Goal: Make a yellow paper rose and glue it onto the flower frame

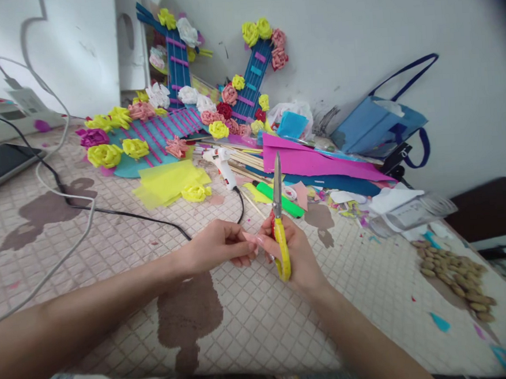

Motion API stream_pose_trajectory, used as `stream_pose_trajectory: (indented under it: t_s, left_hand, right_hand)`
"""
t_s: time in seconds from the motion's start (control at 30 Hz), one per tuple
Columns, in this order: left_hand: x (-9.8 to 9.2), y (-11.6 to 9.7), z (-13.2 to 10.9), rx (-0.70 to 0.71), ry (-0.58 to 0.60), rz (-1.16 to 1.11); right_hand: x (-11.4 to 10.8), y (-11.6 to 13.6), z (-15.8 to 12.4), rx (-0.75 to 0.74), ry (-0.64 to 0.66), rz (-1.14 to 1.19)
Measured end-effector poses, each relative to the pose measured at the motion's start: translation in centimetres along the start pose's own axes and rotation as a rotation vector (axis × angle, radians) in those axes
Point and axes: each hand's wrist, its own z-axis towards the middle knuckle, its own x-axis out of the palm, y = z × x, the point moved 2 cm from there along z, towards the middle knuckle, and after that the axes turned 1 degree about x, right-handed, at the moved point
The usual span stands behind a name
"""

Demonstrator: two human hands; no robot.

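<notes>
My right hand is closed round the yellow handles of a pair of scissors, whose closed blades point up and away from me. My left hand pinches a small pale pink scrap of paper between its fingertips, right against the fingers of my right hand. Both hands hover over a quilted cloth with brown animal shapes.
Behind the hands lie a white glue gun with a black cord, a green marker, yellow tissue, magenta and blue sheets, and blue stick frames with paper roses. Cables cross the left. A pile of nuts sits right.
</notes>
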Motion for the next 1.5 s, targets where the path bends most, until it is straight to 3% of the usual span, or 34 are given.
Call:
stream_pose_trajectory:
  t_s: [0.7,0.97,1.33,1.5]
  left_hand:
    - [0.5,1.1,0.1,-0.004,0.146,-0.074]
    - [0.0,-0.3,0.0,0.022,-0.031,-0.056]
    - [0.0,-0.5,-0.1,-0.007,-0.085,-0.142]
    - [0.0,-0.6,-0.2,0.012,-0.045,-0.091]
  right_hand:
    - [-0.4,-0.4,0.0,-0.015,-0.019,0.025]
    - [-0.4,-0.5,0.0,0.002,0.005,0.048]
    - [-0.6,-1.0,0.0,-0.018,-0.007,0.062]
    - [-0.4,-0.8,0.1,-0.002,-0.003,0.077]
